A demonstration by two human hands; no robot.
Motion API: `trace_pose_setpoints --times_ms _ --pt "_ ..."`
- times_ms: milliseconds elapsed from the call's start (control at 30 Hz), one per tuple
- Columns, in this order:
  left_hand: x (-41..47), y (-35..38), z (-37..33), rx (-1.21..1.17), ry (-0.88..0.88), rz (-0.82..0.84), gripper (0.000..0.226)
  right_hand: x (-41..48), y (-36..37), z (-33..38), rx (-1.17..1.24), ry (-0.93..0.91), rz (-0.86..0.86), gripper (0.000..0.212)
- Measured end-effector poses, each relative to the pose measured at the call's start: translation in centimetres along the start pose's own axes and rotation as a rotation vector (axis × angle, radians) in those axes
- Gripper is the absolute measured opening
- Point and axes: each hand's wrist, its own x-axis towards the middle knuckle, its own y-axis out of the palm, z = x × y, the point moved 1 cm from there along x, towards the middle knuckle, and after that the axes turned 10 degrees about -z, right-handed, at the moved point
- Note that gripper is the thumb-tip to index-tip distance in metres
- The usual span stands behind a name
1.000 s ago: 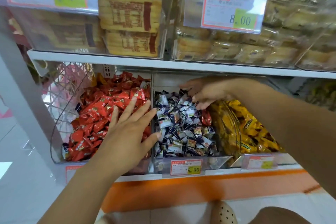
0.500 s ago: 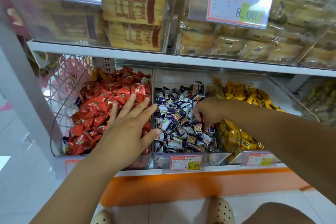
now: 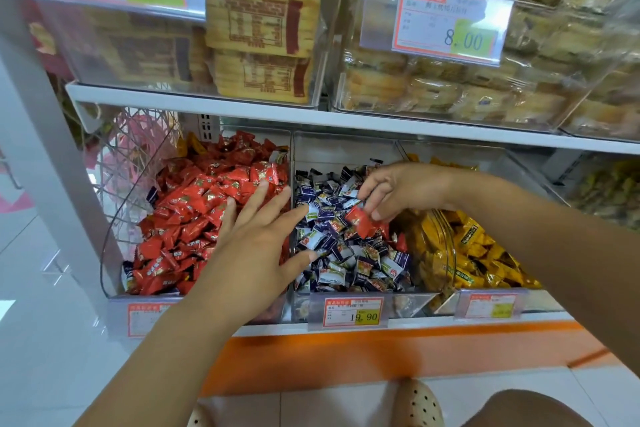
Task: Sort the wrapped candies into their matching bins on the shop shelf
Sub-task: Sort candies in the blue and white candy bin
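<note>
The right hand (image 3: 408, 194) curls its thumb and fingertips round one red foil-wrapped candy (image 3: 362, 222), pinching it just above the heap of dark blue and white wrapped candies (image 3: 332, 253) in the clear plastic middle bin (image 3: 346, 152). Left of those fingers, the left hand (image 3: 256, 250) lies flat, fingers straight and spread, holding nothing. Its fingertips rest on the pile of red wrapped candies (image 3: 187, 218), and its thumb reaches over the blue ones. Yellow wrapped candies (image 3: 485, 253) lie right of the pinching fingers.
</note>
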Motion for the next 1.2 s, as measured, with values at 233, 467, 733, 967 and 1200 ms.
trace_pose_setpoints --times_ms 233,467,733,967,1200 --pt "0.4 0.4 0.2 0.033 -0.002 0.026 0.064 2.1 -0.2 0.0 -0.726 0.023 -0.060 0.040" --pt "0.5 0.5 0.5 0.057 -0.001 0.036 0.065 4.0 2.1 -0.4 -0.863 0.021 -0.044 0.041" --pt "0.5 0.7 0.6 0.026 0.006 0.023 0.065 2.9 1.3 -0.5 -0.706 0.036 0.059 0.027" --pt "0.4 0.5 0.4 0.051 -0.016 0.039 0.065 2.7 3.0 -1.1 -0.826 -0.027 0.050 0.048" --pt "0.3 0.5 0.4 0.031 -0.013 0.034 0.065 1.4 1.6 0.1 -0.361 0.019 -0.016 0.018"
